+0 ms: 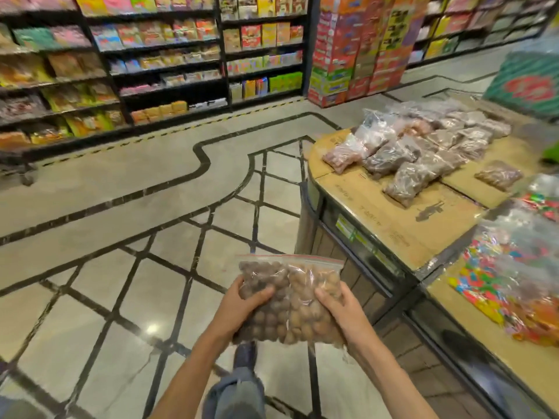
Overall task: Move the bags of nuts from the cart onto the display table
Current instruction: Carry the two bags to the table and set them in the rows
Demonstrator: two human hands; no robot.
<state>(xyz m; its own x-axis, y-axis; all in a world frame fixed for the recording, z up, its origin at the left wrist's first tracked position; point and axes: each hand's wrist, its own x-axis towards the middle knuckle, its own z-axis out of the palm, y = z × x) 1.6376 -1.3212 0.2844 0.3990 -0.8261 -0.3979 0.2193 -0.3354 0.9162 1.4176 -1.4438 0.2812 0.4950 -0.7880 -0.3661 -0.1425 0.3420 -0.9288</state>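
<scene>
I carry two clear zip bags of nuts side by side in front of me, above the floor. The darker bag (266, 285) is gripped by my left hand (242, 309) along its left edge. The lighter brown bag (308, 306) is gripped by my right hand (341, 316) along its right edge. The display table (390, 219), topped with flattened cardboard, stands ahead to the right. Several bags of nuts (414, 152) lie in rows on its far part. One bag (499, 174) lies apart from them. No cart is in view.
Bags of coloured sweets (508, 273) lie on the table's near right section. Dark shelves of packaged snacks (151, 65) line the far wall, and stacked boxes (357, 46) stand beyond the table. Tiled floor stretches to the left. My shoe (245, 355) shows below the bags.
</scene>
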